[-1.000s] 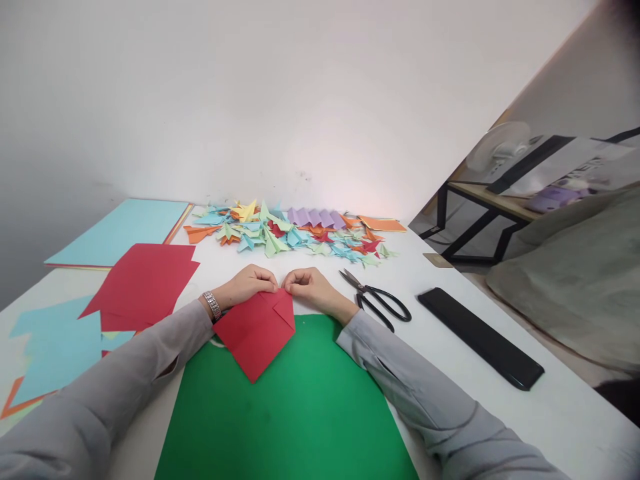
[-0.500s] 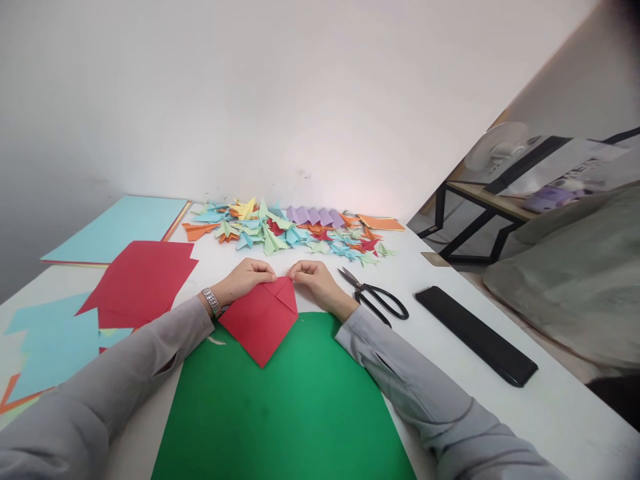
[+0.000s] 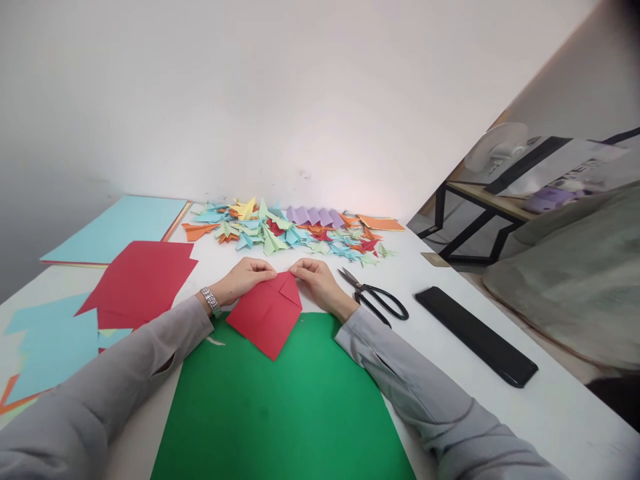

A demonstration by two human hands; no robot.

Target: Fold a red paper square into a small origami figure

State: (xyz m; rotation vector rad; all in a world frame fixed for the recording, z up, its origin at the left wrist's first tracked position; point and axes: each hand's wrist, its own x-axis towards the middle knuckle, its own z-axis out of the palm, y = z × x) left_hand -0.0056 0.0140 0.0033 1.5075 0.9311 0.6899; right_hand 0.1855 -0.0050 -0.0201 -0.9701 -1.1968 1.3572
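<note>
- Large green paper sheet (image 3: 285, 407) lies flat on the white bench (image 3: 500, 413), nearest the camera.
- Folded red paper square (image 3: 265, 313) sits on the green sheet's far edge (one corner flap turned down).
- Left hand (image 3: 245, 279) and right hand (image 3: 317, 280): fingers closed, pinching the red paper's top edge.
- Black scissors (image 3: 375, 301) lie right of the hands.
- Multicoloured pile of folded paper shapes (image 3: 290, 233) sits farthest back.
</note>
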